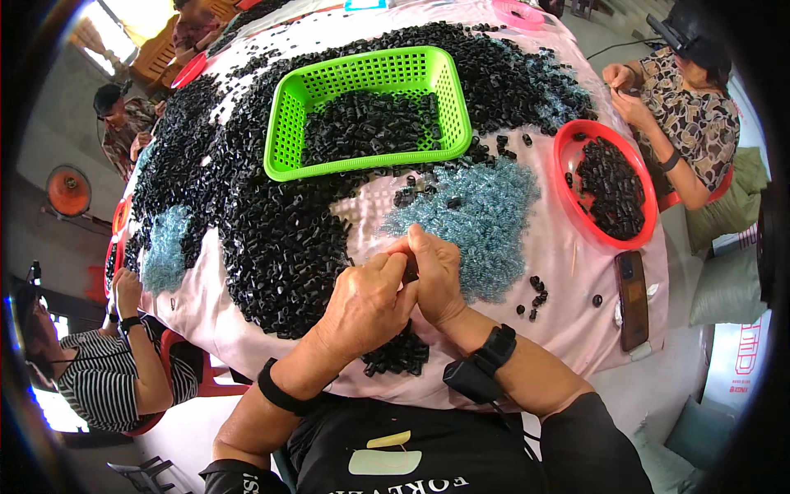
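Note:
My left hand (369, 298) and my right hand (438, 278) meet above the near part of the table, fingers pinched together. Between them a small black plastic part (411, 270) shows partly; the fingers hide most of it. Just right of my hands spreads a pile of small clear-blue coil-like pieces (485, 222). A heap of black plastic parts (280, 259) lies to the left, and a smaller pile of black parts (397, 352) sits under my wrists, near the table's front edge.
A green perforated basket (284, 170) of black parts stands beyond my hands. A red basin (562, 198) and a phone (632, 300) lie right on the pink-covered table (568, 329). Co-workers sit around, one right (687, 107), one left (107, 362). More blue pieces (167, 247) lie left.

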A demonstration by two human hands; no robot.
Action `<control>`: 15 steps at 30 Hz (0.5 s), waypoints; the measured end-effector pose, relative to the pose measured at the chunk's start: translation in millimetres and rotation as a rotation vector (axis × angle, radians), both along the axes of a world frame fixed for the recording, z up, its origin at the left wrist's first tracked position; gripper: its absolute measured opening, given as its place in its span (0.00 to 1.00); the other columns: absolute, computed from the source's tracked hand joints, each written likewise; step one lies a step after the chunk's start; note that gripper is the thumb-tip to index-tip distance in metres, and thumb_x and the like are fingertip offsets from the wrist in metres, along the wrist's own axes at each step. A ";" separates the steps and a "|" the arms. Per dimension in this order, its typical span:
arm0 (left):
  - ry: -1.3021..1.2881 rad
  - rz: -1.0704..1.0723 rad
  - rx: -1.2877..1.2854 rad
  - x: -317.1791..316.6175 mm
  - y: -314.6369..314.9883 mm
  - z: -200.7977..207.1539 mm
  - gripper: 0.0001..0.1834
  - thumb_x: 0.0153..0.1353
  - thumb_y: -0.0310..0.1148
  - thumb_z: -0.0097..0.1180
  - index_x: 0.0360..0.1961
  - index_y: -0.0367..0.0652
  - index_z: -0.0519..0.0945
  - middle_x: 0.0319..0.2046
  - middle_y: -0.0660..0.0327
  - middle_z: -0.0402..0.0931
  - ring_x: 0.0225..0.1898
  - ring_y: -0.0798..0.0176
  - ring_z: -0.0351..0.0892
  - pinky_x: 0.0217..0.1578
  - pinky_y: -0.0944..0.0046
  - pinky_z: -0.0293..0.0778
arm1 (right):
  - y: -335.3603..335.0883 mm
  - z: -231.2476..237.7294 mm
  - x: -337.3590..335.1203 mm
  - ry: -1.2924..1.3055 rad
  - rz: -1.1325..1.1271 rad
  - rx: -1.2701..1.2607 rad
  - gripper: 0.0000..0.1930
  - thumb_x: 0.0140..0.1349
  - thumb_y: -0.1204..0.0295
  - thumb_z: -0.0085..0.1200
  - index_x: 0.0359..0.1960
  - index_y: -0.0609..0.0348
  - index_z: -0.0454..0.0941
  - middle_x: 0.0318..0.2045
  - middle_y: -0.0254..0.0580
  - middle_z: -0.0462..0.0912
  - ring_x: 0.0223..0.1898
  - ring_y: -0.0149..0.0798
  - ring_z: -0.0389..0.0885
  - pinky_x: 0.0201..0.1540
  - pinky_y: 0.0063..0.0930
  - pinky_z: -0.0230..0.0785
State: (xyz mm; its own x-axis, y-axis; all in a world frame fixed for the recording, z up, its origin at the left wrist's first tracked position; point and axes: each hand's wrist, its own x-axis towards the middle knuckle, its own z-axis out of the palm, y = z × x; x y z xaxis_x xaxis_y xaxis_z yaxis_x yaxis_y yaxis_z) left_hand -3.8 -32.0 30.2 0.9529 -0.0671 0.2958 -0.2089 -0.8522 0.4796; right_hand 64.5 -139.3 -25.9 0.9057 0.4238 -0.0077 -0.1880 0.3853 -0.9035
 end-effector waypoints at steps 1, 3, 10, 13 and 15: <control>0.004 0.007 0.012 -0.7 0.4 0.1 0.12 0.51 0.20 0.63 0.38 0.29 0.77 0.30 0.47 0.80 0.23 0.50 0.82 0.25 0.57 0.79 | 0.5 0.0 -0.3 -0.003 0.005 -0.009 0.24 0.78 0.63 0.44 0.27 0.67 0.83 0.25 0.35 0.83 0.28 0.26 0.75 0.35 0.24 0.69; 0.005 0.017 0.028 -1.9 0.8 1.4 0.13 0.52 0.20 0.64 0.39 0.29 0.77 0.30 0.47 0.80 0.23 0.50 0.82 0.25 0.56 0.79 | 1.3 -1.0 -0.3 -0.009 0.014 -0.014 0.25 0.78 0.63 0.44 0.27 0.67 0.83 0.25 0.36 0.83 0.28 0.26 0.75 0.35 0.25 0.69; -0.177 0.153 -0.020 -4.1 4.2 7.2 0.20 0.54 0.29 0.71 0.49 0.39 0.81 0.30 0.55 0.78 0.29 0.51 0.82 0.30 0.57 0.79 | 2.8 -6.3 -1.6 0.138 0.106 0.084 0.20 0.79 0.60 0.43 0.39 0.64 0.81 0.29 0.36 0.82 0.28 0.24 0.74 0.30 0.21 0.67; -0.246 0.177 0.044 -3.8 18.1 3.8 0.23 0.50 0.27 0.72 0.49 0.39 0.81 0.36 0.56 0.77 0.36 0.51 0.79 0.37 0.56 0.78 | 0.4 -4.9 -2.4 0.077 0.137 0.039 0.18 0.78 0.61 0.47 0.39 0.62 0.82 0.28 0.33 0.81 0.27 0.22 0.73 0.29 0.21 0.66; -0.254 0.172 0.049 -3.5 24.1 1.3 0.24 0.49 0.25 0.71 0.50 0.38 0.80 0.38 0.55 0.76 0.37 0.50 0.78 0.38 0.56 0.77 | 0.0 -3.3 -1.8 0.022 0.255 0.028 0.15 0.75 0.64 0.51 0.37 0.63 0.84 0.28 0.32 0.80 0.28 0.22 0.73 0.30 0.21 0.66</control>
State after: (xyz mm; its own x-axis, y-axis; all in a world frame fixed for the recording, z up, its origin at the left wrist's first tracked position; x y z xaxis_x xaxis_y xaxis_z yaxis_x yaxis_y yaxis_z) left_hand -7.3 -8.0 31.5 0.8477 0.0687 0.5261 -0.1672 -0.9064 0.3879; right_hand 62.7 -139.3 -29.3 0.7690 0.6392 -0.0116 -0.3022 0.3474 -0.8877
